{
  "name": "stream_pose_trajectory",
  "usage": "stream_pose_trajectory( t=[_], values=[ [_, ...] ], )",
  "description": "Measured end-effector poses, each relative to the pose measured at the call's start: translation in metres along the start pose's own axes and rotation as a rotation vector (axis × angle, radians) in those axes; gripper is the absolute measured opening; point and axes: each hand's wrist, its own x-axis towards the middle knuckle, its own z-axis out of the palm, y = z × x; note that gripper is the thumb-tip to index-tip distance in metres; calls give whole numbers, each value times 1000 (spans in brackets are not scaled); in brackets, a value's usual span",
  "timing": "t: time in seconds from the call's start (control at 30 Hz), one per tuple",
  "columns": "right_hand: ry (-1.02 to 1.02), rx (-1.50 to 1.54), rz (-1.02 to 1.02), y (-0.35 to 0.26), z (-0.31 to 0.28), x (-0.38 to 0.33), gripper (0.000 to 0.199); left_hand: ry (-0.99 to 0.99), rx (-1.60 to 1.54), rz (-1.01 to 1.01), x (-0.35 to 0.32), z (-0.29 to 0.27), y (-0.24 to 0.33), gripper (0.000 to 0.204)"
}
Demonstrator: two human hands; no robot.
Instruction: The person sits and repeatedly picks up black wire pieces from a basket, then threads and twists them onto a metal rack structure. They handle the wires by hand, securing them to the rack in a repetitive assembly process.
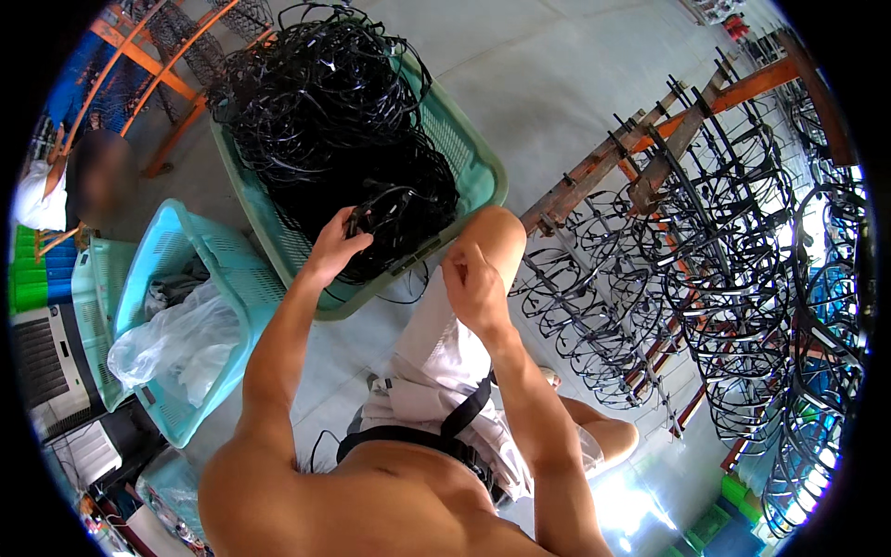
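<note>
At the right there is a big rack (pixel 594 178), from which many black loops (pixel 729 311) are hanging. In front of the person, on the floor (pixel 497 70), stands a large green basket (pixel 469 139), and a heap of black cables (pixel 316 102) lies inside it. A turquoise basket (pixel 227 265) at its left contains a clear plastic bag (pixel 190 339). The right hand (pixel 475 290) is by the raised knee (pixel 497 227), its fingers curled; I cannot tell whether they pinch anything. The left hand (pixel 339 249) pinches a black cable piece (pixel 358 220) above the heap.
</note>
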Motion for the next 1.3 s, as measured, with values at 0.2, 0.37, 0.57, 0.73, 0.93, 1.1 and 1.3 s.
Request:
stream_pose_trajectory(
  t=[0.2,0.37,0.57,0.73,0.93,1.1,1.3],
  values=[
    [128,-187,-388,-27,43,60,67,167,226,255,-47,11,42,42],
    [-152,30,-481,-34,25,96,51,155,506,599,-57,12,65,47],
    [-373,-43,-311,-52,-22,80,24,297,608,841,-41,-17,64,36],
    [-631,667,177,-54,-24,45,39,314,451,710,-25,5,46,32],
    [-769,994,191,-44,-23,-2,59,114,30,405,-32,27,37,50],
    [-371,1487,274,-38,-53,-49,27,-167,-502,-11,-29,7,26,61],
    [-6,1487,-171,-9,-149,-152,20,-257,-886,-381,-22,0,31,66]
  ],
)
